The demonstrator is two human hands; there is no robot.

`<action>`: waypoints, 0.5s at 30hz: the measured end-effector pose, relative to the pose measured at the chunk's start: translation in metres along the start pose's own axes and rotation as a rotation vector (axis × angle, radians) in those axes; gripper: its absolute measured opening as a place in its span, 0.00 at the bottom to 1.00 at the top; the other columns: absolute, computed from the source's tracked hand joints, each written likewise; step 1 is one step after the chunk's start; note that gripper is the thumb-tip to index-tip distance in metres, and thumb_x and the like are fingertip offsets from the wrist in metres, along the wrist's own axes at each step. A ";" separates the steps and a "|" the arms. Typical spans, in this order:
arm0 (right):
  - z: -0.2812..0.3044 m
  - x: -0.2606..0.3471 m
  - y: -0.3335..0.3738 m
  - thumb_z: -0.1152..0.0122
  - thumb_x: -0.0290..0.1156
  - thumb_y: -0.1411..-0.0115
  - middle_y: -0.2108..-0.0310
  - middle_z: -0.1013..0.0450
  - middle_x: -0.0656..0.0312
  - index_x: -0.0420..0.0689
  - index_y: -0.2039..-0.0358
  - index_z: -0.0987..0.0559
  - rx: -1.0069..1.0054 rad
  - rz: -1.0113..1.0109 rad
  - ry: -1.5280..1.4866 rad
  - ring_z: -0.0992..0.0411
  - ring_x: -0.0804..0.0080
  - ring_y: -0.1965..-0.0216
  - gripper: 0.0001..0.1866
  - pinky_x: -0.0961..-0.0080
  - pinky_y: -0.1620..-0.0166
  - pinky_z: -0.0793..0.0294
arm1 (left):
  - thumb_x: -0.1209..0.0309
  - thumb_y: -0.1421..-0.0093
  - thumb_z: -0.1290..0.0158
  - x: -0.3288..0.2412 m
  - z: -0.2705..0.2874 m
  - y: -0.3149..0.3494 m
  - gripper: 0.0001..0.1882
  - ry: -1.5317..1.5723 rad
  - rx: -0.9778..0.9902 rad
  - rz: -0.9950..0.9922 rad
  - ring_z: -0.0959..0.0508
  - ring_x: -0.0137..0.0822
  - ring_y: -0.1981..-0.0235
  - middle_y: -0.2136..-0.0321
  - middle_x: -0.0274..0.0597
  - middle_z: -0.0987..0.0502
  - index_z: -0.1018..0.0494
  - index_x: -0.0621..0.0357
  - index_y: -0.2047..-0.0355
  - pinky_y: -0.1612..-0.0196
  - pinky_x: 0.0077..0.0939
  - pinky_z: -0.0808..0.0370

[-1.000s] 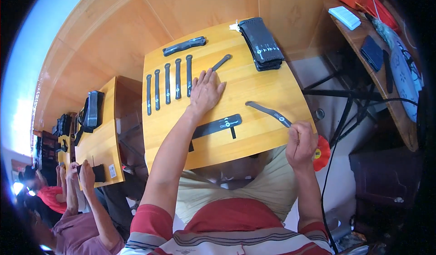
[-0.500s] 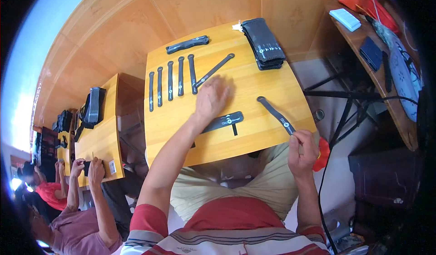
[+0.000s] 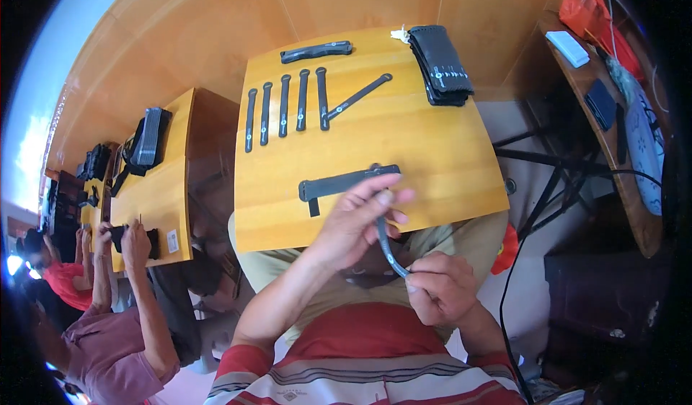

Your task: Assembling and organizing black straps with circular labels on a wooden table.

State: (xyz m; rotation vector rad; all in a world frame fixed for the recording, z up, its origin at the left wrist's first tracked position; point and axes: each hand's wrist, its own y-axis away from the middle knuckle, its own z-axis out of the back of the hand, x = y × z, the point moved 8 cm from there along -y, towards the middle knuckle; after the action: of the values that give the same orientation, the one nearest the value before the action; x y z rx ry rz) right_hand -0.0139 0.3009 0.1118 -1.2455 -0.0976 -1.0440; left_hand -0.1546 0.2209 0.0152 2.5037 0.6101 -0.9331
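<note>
Nearest the body, the right hand point(image 3: 441, 287) has its grip closed on the lower end of a narrow, dark grey, flexible strap point(image 3: 387, 250), pinched between thumb and curled fingers. The strap bows upward, in front of the table's near edge, to the left hand point(image 3: 360, 214). There the fingers are partly spread around its upper end, and I cannot tell whether that grip is firm or loose. Working it well probably means keeping the strap flat and untwisted, with the right pinch steady while the left fingers find the end.

Just beyond, a wide, dark grey, flat band point(image 3: 331, 187) with a short black tab point(image 3: 314, 207) lies on the yellow wooden table point(image 3: 432, 145); the left hand hides part of its right half, so lifting that hand would give a better view. Farther off, five narrow dark straps point(image 3: 282, 104) lie in a row, and a slanted dark strap point(image 3: 360, 96) meets the rightmost one's lower end, which could snag a careless pick. At the far edge are a long, dark folded bundle point(image 3: 316, 51) and a thick black stack of flat pieces point(image 3: 441, 63).
</note>
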 end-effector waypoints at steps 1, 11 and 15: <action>-0.002 0.002 0.003 0.37 0.17 0.50 0.69 0.23 0.56 0.43 0.64 0.23 -0.006 -0.002 -0.026 0.24 0.62 0.76 0.12 0.71 0.75 0.27 | 0.66 0.29 0.48 -0.014 0.015 0.007 0.21 -0.080 -0.069 -0.141 0.18 0.34 0.61 0.50 0.49 0.21 0.32 0.57 0.38 0.57 0.28 0.18; -0.026 -0.090 0.029 0.37 0.18 0.42 0.70 0.23 0.61 0.36 0.62 0.22 -0.197 -0.567 -0.232 0.25 0.79 0.73 0.07 0.82 0.69 0.26 | 0.78 0.36 0.41 -0.060 0.109 0.090 0.15 -0.579 -0.532 -0.510 0.21 0.26 0.69 0.63 0.43 0.17 0.23 0.66 0.49 0.64 0.18 0.22; -0.041 -0.135 0.046 0.35 0.21 0.40 0.72 0.23 0.68 0.34 0.61 0.19 -0.253 -0.788 -0.355 0.28 0.87 0.72 0.07 0.86 0.68 0.28 | 0.80 0.38 0.39 -0.061 0.126 0.098 0.14 -0.666 -0.601 -0.541 0.22 0.25 0.73 0.70 0.38 0.19 0.22 0.67 0.52 0.67 0.18 0.24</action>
State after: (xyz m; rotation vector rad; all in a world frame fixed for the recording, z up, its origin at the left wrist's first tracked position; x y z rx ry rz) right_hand -0.0765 0.3454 -0.0146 -1.6670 -0.8023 -1.5201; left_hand -0.2092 0.0608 -0.0097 1.3970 1.1379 -1.4145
